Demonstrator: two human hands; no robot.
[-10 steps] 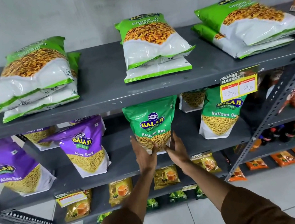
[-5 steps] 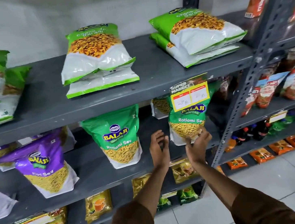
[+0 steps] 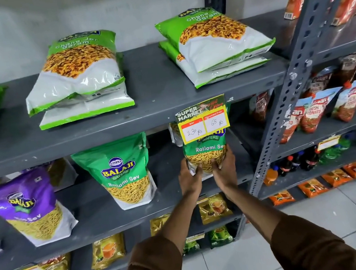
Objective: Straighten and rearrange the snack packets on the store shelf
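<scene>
A green Ratlami Sev packet point(image 3: 206, 153) stands upright on the middle grey shelf point(image 3: 106, 216), its top hidden behind a yellow price tag point(image 3: 203, 122). My left hand point(image 3: 188, 178) grips its lower left side and my right hand point(image 3: 225, 169) grips its lower right side. A second green Ratlami Sev packet point(image 3: 120, 172) stands free to the left. Further left leans a purple Aloo Sev packet point(image 3: 29, 206). On the upper shelf point(image 3: 153, 97) lie two stacks of green-and-white Chana Jor Garam packets point(image 3: 79, 75) point(image 3: 216, 42).
A perforated grey upright post point(image 3: 297, 77) stands right of my hands, dividing this rack from one with tomato-flavour packets point(image 3: 315, 111) and soft-drink bottles point(image 3: 295, 164). Lower shelves hold small yellow packets point(image 3: 214, 207). White tiled floor point(image 3: 320, 213) lies below right.
The view has swung right. Both hands left the middle Ratlami Sev packet, moved right, and closed on the lower sides of the right-hand Ratlami Sev packet.
</scene>
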